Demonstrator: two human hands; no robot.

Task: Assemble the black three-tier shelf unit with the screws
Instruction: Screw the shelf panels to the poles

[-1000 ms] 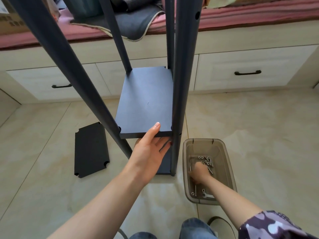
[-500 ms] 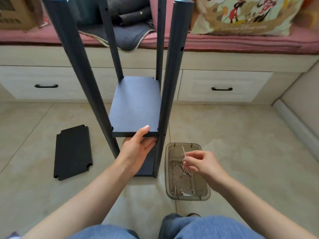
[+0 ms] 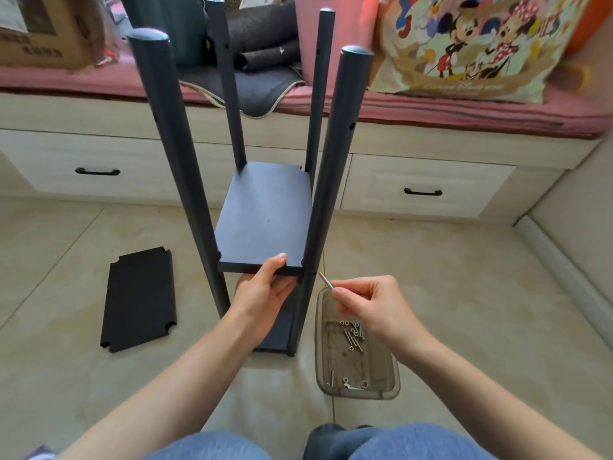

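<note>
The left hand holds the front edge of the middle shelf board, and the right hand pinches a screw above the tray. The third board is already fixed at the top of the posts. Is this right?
Not quite. In the head view the third board lies flat on the floor, left of the posts. The rest stands: left hand on the shelf board, right hand pinching the screw above the tray.

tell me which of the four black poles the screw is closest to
The near right pole, beside the right hand. The screw it pinches points at that pole's lower part; the other three stand farther left or behind.
</note>
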